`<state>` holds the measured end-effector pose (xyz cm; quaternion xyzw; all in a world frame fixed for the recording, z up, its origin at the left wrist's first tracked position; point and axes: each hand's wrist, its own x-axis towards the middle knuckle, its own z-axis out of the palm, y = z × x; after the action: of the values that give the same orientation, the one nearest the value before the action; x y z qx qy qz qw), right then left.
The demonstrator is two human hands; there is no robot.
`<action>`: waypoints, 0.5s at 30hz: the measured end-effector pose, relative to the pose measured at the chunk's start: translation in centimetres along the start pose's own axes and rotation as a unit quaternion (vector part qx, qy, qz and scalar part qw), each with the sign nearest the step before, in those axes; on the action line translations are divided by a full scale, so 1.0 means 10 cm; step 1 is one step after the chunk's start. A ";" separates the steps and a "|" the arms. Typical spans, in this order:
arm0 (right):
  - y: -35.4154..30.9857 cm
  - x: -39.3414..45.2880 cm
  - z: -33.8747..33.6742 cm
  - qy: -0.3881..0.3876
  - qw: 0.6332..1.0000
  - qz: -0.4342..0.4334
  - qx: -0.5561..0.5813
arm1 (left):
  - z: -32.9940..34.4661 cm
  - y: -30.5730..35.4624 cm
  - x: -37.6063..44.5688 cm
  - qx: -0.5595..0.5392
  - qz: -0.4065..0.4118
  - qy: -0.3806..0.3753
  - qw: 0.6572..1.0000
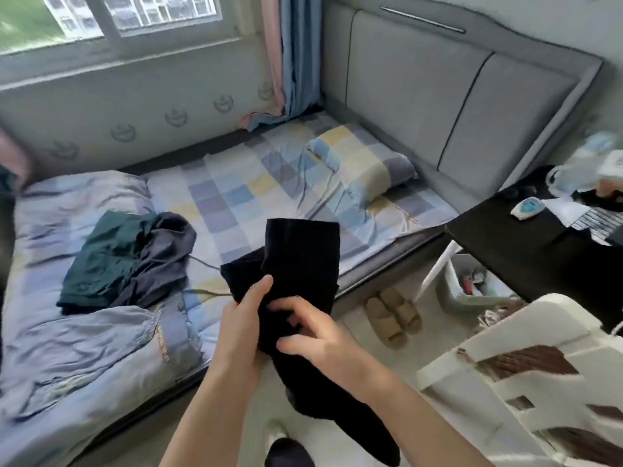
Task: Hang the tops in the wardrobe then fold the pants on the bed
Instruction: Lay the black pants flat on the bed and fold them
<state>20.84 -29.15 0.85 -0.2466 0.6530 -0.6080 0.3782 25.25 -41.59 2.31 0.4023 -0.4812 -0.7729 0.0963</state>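
Observation:
I hold a black garment (301, 261), long like pants, in the air over the bed's near edge; its lower end hangs down toward the floor. My left hand (244, 318) grips it from the left with the thumb up on the cloth. My right hand (315, 335) pinches the fabric just to the right, fingers curled into it. On the bed (236, 197) to the left lies a heap of a dark green garment (108, 261) and a dark navy garment (165, 261). No wardrobe is in view.
A checked pillow (364, 166) lies by the grey headboard (448, 92). A black desk (539, 241) with small items stands at right, a white plastic chair (526, 382) at lower right. Beige slippers (392, 315) and a bin (472, 281) sit on the floor beside the bed.

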 end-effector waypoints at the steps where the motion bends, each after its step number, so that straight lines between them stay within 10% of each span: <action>1: -0.01 0.10 0.09 0.017 1.000 0.010 0.014 | -0.09 0.03 0.05 -0.017 0.004 0.003 1.000; 15: -0.13 1.50 0.24 0.248 0.969 -0.003 -0.019 | -1.44 0.81 1.02 -0.073 0.056 -0.064 0.994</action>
<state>13.68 -42.58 -0.74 -0.0978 0.7370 -0.6388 0.1978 26.89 -60.91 0.50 0.3165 -0.4504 -0.8235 0.1372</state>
